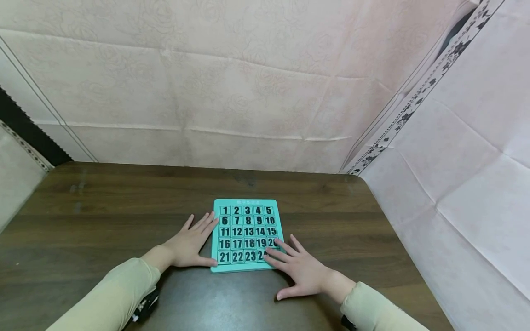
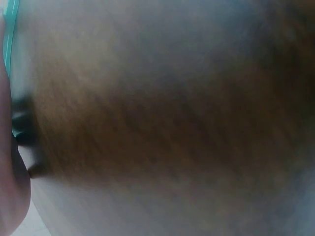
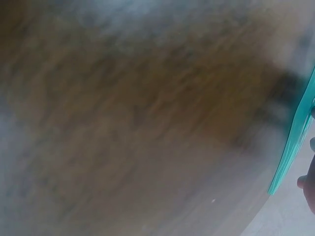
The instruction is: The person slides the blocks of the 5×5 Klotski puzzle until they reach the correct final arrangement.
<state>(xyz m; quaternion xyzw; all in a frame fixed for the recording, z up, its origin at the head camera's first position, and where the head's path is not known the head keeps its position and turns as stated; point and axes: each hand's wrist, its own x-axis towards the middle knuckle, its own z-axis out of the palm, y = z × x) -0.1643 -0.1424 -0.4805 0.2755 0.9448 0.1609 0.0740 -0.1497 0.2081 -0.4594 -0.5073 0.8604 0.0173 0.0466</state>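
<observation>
A teal number sliding puzzle (image 1: 248, 232) lies flat on the table, its black numbers in rows starting with 1 at the top left. My left hand (image 1: 191, 243) lies along its left edge, fingers stretched out and thumb touching the lower left corner. Across the lower right corner, my right hand (image 1: 304, 271) spreads its fingers, partly covering 20 and the bottom right tiles; its thumb points away from the board. In the left wrist view, only a strip of the puzzle (image 2: 9, 39) and the hand's side (image 2: 15, 201) show. The right wrist view catches the puzzle's edge (image 3: 294, 140) and some fingertips (image 3: 310, 184).
The brown wood-grain table (image 1: 103, 207) extends around the puzzle on every side. Behind it hangs a pale patterned cloth (image 1: 232, 92), and another white cloth (image 1: 468, 184) with a floral border slopes along the right. A dark strip (image 1: 29, 131) shows at the left.
</observation>
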